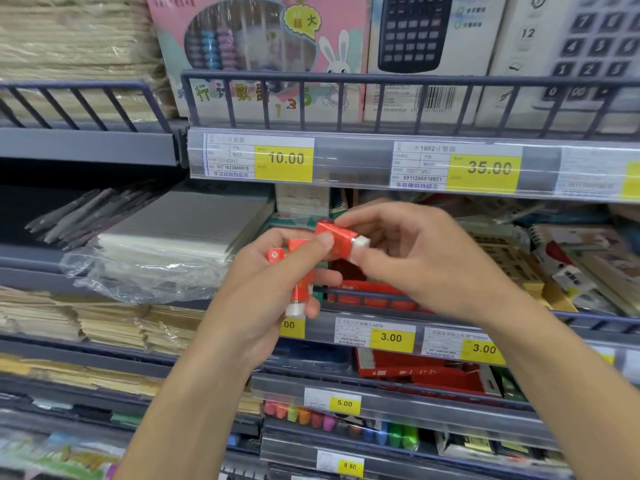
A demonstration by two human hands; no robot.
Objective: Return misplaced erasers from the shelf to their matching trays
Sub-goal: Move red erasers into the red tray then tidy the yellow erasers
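Observation:
My left hand [277,289] grips several white erasers in red sleeves; one eraser [300,292] points downward with its white end showing, and another small red one [275,255] sticks out to the left. My right hand [408,251] pinches a further red-sleeved eraser [341,239] between thumb and fingers, right above the left hand and touching its thumb. Just behind and below my hands, a red eraser tray [374,296] sits on the shelf behind the grey rail.
Grey store shelves [381,330] carry yellow price tags. Plastic-wrapped paper stacks [166,244] lie to the left, calculator boxes [433,46] and a pink abacus box [263,46] above, notebooks at right, a red box [426,372] and coloured markers [332,420] below.

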